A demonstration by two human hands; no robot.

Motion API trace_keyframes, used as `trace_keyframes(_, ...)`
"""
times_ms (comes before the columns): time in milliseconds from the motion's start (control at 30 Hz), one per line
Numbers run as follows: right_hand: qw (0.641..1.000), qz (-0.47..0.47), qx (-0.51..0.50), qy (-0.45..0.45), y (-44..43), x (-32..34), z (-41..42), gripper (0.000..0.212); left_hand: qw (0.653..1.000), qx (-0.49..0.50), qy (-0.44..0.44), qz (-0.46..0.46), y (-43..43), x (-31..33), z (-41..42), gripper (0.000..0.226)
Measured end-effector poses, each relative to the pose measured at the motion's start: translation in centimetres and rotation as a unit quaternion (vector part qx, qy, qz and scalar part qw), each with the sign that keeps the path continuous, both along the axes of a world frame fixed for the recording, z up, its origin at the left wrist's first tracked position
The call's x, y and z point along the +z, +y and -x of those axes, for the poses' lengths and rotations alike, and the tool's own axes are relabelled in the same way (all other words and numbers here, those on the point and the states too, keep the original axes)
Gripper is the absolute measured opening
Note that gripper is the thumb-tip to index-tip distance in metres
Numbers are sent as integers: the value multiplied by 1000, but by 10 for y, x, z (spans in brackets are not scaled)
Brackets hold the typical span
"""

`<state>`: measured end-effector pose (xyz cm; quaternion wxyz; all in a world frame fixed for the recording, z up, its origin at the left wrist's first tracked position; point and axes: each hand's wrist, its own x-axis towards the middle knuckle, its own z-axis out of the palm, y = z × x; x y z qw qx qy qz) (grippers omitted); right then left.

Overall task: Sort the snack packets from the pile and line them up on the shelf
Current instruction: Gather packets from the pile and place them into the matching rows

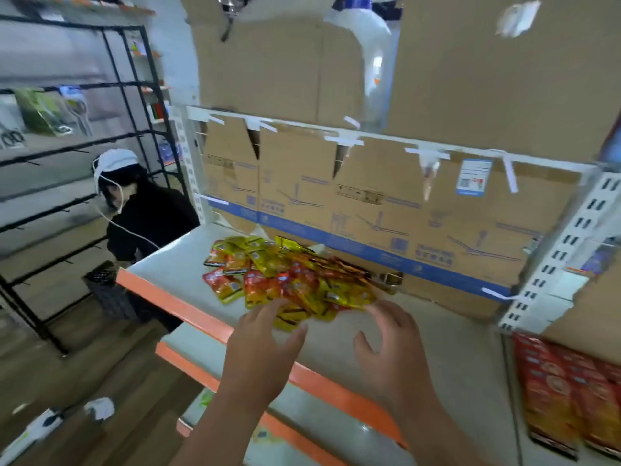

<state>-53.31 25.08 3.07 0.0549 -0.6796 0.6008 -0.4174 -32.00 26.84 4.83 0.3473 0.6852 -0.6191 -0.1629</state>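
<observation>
The flattened cardboard boxes [369, 203] are standing as a back wall from 10 to 2 o'clock. In front of them the white shelf [168, 264] with its orange lip is running across the middle. At 4 o'clock a stack of larger red packs [564, 391] is lying on the neighbouring shelf. The pile of snack packets [285, 277] is lying on the white shelf at 12 o'clock from my hands, red and yellow jumbled together, none lined up yet.

I am holding my left hand [265, 344] at the pile's near edge, fingers spread over the nearest yellow packets and gripping nothing; blur is hiding whether they are touching. My right hand [389, 344] is hovering beside the pile's 5 o'clock corner, fingers loosely spread, empty.

I judge the sorting is only starting. The next move is calling for one packet pinched free by colour without dragging its neighbours, then a row begun on bare shelf.
</observation>
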Motion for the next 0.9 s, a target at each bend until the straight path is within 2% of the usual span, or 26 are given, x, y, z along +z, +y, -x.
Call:
trace_keyframes(200,999,-29,33,13,-25,6,-70,40,1000,4,15,-22,-12,-9,-75,47)
trace_keyframes(367,997,-58,45,26,-52,4,-103,37,999,11,15,-40,-35,-16,-105,46)
trace_keyframes(533,991,-109,54,54,-90,-10,-115,37,999,6,-1,-53,-60,-22,-121,43)
trace_keyframes(700,980,-194,16,50,-134,-25,-112,42,996,10,-40,-85,-93,-22,-136,47)
trace_keyframes(900,973,-209,16,94,-172,-52,-116,50,993,-2,-63,-97,-139,-36,-133,42)
